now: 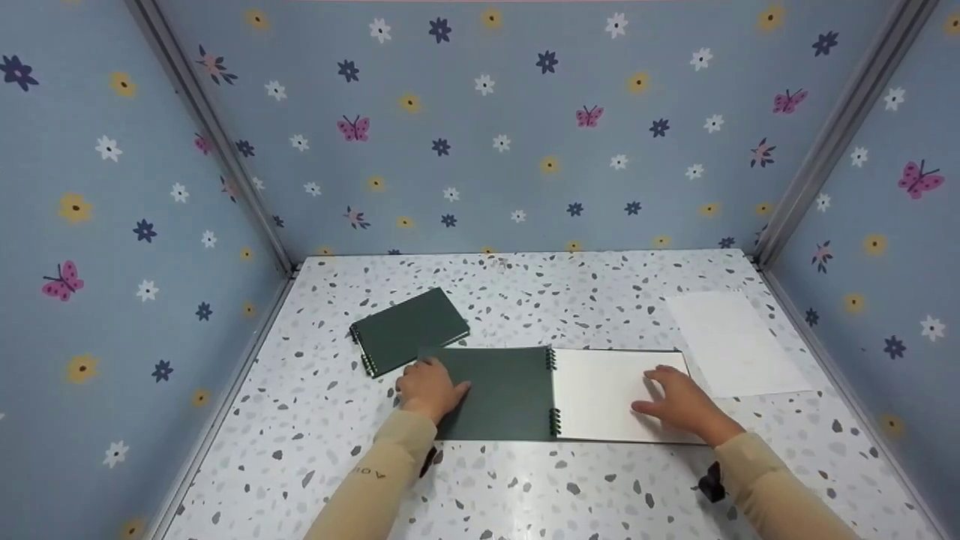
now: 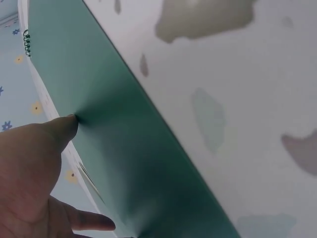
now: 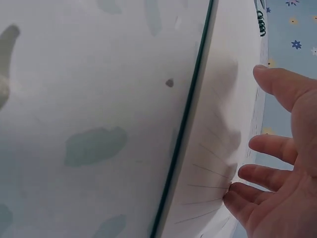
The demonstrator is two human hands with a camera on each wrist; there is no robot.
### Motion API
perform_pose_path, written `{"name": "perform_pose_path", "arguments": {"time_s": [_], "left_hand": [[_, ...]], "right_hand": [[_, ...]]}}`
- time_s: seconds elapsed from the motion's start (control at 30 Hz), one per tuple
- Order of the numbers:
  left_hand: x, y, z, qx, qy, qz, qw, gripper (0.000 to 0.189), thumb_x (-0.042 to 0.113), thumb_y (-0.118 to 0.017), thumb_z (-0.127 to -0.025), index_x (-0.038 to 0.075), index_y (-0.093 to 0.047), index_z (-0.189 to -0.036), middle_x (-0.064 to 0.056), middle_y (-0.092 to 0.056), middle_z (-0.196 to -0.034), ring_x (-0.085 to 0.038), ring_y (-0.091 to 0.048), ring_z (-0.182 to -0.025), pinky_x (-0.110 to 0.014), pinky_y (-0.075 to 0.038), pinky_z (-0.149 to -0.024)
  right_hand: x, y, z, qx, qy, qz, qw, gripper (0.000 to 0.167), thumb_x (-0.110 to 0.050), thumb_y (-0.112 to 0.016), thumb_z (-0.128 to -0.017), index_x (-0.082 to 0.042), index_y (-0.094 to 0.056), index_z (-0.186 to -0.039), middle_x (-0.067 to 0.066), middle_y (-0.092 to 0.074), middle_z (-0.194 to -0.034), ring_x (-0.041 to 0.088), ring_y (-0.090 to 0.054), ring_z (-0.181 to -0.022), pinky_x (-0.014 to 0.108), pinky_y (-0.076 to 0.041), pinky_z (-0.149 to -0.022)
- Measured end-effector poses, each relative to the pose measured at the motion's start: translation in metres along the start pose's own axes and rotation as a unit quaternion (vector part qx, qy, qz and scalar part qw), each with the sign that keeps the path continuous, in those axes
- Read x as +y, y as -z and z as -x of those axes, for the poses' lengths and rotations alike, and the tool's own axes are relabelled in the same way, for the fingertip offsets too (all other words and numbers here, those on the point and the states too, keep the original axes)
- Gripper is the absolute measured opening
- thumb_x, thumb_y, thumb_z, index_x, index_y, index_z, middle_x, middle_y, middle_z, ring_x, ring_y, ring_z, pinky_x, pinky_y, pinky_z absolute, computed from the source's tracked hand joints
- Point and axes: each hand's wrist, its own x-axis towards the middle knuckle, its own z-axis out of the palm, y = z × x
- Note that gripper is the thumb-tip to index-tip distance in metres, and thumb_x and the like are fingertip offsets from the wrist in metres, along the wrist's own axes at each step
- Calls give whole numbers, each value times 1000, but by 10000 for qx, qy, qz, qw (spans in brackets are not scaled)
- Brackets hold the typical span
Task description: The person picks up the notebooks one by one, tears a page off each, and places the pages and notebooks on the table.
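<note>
A spiral notebook lies open on the table, its dark green cover (image 1: pixel 499 394) flat to the left and its white page (image 1: pixel 596 394) to the right of the black coil (image 1: pixel 553 421). My left hand (image 1: pixel 429 390) rests on the cover's left part, fingers relaxed; in the left wrist view the thumb (image 2: pixel 69 124) touches the green surface. Over the right part of the page is my right hand (image 1: pixel 679 401), thumb and fingers spread apart with nothing between them. The right wrist view has its lower fingertips (image 3: pixel 235 198) right at the page, where thin lines show.
Behind my left hand a second, closed green spiral notebook (image 1: pixel 412 330) lies at an angle. A loose white sheet (image 1: pixel 739 345) lies right of the open notebook. Flowered panels (image 1: pixel 517 127) wall the speckled table (image 1: pixel 555 300) at the back and both sides.
</note>
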Motion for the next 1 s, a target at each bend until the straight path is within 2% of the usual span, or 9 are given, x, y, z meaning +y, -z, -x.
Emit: {"name": "perform_pose_path", "arguments": {"time_s": [0.17, 0.33, 0.5, 0.57, 0.7, 0.73, 0.9, 1.0], "left_hand": [[-6, 3, 1, 5, -103, 154, 9998, 100, 72, -68, -97, -12, -56, -149, -36, -68, -131, -48, -69, -116, -62, -63, -88], [-14, 7, -1, -98, -117, 708, 9974, 95, 65, -71, -98, -11, -53, -151, -37, -65, -137, -52, -65, -125, -66, -61, -95], [-21, 14, -3, -116, -155, 1287, 9915, 87, 54, -74, -101, -10, -51, -154, -36, -65, -138, -53, -66, -124, -65, -61, -95], [-25, 19, -4, -76, -196, 1520, 9882, 81, 48, -74, -102, -10, -52, -154, -35, -66, -136, -52, -69, -120, -64, -61, -94], [-32, 28, -6, -23, -337, 1984, 9795, 71, 36, -73, -103, -11, -52, -153, -35, -64, -141, -53, -68, -123, -66, -59, -100], [-37, 23, -10, 100, -436, 2037, 9780, 72, 38, -73, -104, -10, -53, -152, -35, -64, -142, -53, -68, -124, -66, -58, -101], [-42, 36, -7, 219, -602, 2503, 9660, 71, 31, -77, -101, -9, -51, -154, -35, -60, -148, -54, -63, -131, -66, -54, -109], [-39, 51, 1, 35, -486, 2886, 9562, 77, 22, -80, -99, -7, -45, -160, -33, -53, -158, -52, -56, -142, -65, -48, -117]], "right_hand": [[-1, -4, 4, -124, 23, 203, 9997, 83, -41, -88, -92, 12, -57, -147, 44, -42, -160, 62, -40, -150, 71, -35, -124], [-1, -6, 6, -33, 31, 237, 9997, 81, -40, -88, -91, 10, -58, -147, 42, -42, -160, 61, -40, -150, 70, -36, -124], [0, -9, 7, -26, -102, 188, 9998, 82, -43, -89, -91, 8, -59, -148, 40, -41, -163, 60, -39, -152, 70, -35, -125], [1, -9, 7, 0, -112, 173, 9998, 82, -43, -89, -90, 7, -59, -148, 40, -41, -163, 60, -38, -152, 70, -35, -125], [2, -11, 7, 51, -89, 150, 9998, 82, -43, -89, -90, 7, -60, -148, 39, -41, -163, 59, -38, -152, 70, -35, -125], [2, -11, 7, 62, -79, 154, 9998, 81, -43, -89, -90, 7, -60, -148, 39, -41, -163, 59, -39, -152, 70, -35, -125], [3, -12, 7, 117, -68, 84, 9999, 81, -43, -89, -90, 7, -60, -147, 39, -42, -162, 60, -39, -152, 70, -35, -125], [3, -13, 8, 151, 28, 97, 9998, 80, -42, -89, -90, 8, -61, -146, 40, -44, -161, 60, -41, -150, 71, -37, -123]]}}
